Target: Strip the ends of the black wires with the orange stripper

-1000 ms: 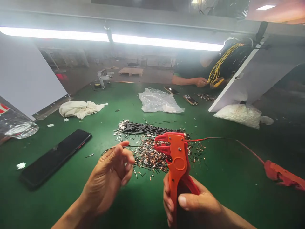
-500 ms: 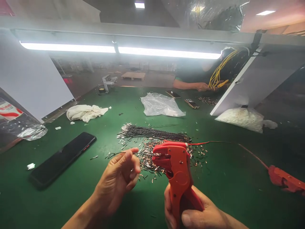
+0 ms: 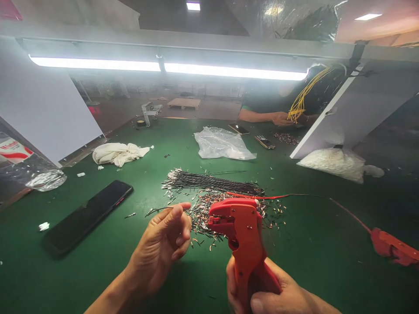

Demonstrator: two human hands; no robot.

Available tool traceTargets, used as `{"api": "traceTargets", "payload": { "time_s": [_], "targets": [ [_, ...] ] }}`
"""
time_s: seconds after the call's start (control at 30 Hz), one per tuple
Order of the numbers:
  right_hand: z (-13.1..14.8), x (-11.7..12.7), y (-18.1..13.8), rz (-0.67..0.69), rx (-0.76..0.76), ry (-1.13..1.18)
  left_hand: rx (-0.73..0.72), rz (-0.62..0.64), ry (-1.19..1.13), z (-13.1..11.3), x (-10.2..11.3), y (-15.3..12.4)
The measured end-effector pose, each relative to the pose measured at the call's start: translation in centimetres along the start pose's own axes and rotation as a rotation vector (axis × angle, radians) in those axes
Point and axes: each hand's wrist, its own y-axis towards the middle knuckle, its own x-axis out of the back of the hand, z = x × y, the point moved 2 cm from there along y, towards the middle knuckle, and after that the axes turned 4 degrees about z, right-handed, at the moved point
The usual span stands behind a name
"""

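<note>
Pinched between the thumb and forefinger of my left hand (image 3: 165, 242) is a thin black wire (image 3: 160, 209). It points right, toward the jaws of red wire strippers (image 3: 244, 231). My right hand (image 3: 271, 288) is wrapped round the strippers' handles and holds them upright. Whether the wire's end touches the jaws I cannot tell. Behind and below the tool's head lies a pile of short wire scraps (image 3: 204, 211), some with bare copper or metal ends. Just beyond the pile is a bundle of black wires (image 3: 212, 181) with metal terminals at its left end.
A black phone (image 3: 90, 216) lies left, near a white cloth (image 3: 119, 154) and a plastic bottle (image 3: 29, 163). Further back are a clear plastic bag (image 3: 222, 143) and a filled bag (image 3: 335, 163). A second red tool (image 3: 394, 246) is at right. Opposite, a co-worker's hands (image 3: 283, 117) hold yellow wires.
The strippers have dropped slightly, and their jaws, which were around the wire's end, now look clear of it. My left hand keeps its pinch on the wire almost in place.
</note>
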Motion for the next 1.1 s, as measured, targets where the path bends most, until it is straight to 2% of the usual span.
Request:
{"api": "traceTargets", "payload": {
  "time_s": [0.27, 0.43, 0.53, 0.63, 0.8, 0.9, 0.97, 1.03, 1.1],
  "targets": [
    [0.3, 0.0, 0.2, 0.004, 0.021, -0.045, 0.01, 0.01, 0.026, 0.0, -0.3, 0.0],
    [0.4, -0.1, 0.3, -0.084, -0.021, -0.102, -0.017, 0.006, 0.051, 0.1, -0.2, 0.0],
    [-0.2, 0.3, 0.5, -0.037, 0.038, -0.122, -0.025, 0.01, 0.065, 0.3, -0.1, 0.1],
    [-1.0, 0.8, 0.5, -0.019, 0.034, -0.106, -0.02, 0.005, 0.091, 0.4, 0.0, 0.1],
    [-0.7, 0.1, 0.0, -0.143, -0.028, 0.021, -0.046, -0.039, 0.136, 0.4, 0.0, 0.2],
    [-0.3, -0.4, -0.2, -0.232, -0.093, 0.067, -0.011, -0.047, 0.19, 0.6, 0.3, 0.2],
    [-0.3, -0.4, -0.3, -0.303, -0.056, 0.094, -0.005, -0.05, 0.282, 0.7, 0.6, 0.0],
    [-0.5, -0.2, -0.3, -0.352, -0.05, 0.136, -0.167, -0.123, 0.459, 0.5, 1.0, -0.2],
    [-0.7, 0.0, -0.3, -0.376, -0.092, 0.16, -0.515, -0.26, 0.69, -0.1, 1.1, -0.7]
  ]
}}
